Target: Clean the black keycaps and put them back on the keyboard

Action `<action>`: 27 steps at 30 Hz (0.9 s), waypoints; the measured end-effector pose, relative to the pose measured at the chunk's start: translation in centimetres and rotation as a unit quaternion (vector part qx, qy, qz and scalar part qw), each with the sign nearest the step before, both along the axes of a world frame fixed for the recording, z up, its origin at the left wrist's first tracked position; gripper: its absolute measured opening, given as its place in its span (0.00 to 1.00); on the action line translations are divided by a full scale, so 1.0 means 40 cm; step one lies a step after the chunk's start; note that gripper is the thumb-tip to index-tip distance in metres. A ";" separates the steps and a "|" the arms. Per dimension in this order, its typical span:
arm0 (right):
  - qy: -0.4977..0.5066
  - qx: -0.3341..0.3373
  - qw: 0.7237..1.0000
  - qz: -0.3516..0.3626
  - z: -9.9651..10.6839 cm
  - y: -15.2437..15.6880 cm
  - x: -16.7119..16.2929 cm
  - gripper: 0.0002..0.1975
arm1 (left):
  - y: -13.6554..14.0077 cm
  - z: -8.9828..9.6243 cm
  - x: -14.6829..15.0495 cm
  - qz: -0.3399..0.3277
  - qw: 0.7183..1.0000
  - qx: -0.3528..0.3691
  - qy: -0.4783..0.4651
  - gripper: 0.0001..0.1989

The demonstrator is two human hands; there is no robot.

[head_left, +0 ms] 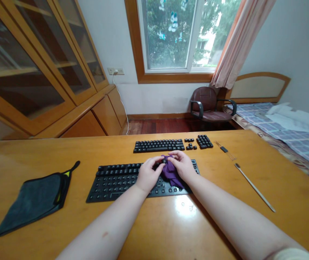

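Note:
My left hand [149,175] is closed in a pinch on a small black keycap [164,161]. Fingers of my right hand [183,167] grip a crumpled purple cloth [172,176], pressed against that keycap. Both hands meet over the right part of a black keyboard [116,185]. Its back row carries keycaps, while bare switches show across much of the rest. Beyond the hands, loose black keycaps [158,145] lie in keyboard order, with a number-pad block [204,141] at their right. The cloth and my hands hide part of the keyboard.
A folded dark grey cloth [39,195] lies at the left of the wooden table [154,231]. On the right are a wire keycap puller [224,148] and a thin brush [254,187]. Past the far edge stands a brown armchair [208,103], beside a bed [287,126].

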State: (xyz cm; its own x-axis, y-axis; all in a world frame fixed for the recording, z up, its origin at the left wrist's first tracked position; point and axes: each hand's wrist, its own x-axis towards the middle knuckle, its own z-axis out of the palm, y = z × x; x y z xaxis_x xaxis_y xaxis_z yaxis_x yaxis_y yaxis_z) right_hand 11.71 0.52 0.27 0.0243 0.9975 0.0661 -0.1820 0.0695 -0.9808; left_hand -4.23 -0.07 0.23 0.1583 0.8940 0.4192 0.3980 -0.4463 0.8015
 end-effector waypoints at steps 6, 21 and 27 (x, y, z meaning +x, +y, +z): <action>-0.020 0.022 1.000 -0.004 0.000 -0.012 0.004 0.10 | 0.010 -0.013 0.002 -0.002 0.988 -0.071 -0.138 0.13; -0.280 0.230 0.925 0.111 0.025 -0.028 0.012 0.14 | -0.004 0.006 -0.004 -0.104 0.977 -0.108 -0.148 0.19; -0.250 0.213 0.942 0.071 0.010 -0.026 0.003 0.08 | -0.009 0.012 -0.005 -0.154 0.964 -0.131 -0.170 0.21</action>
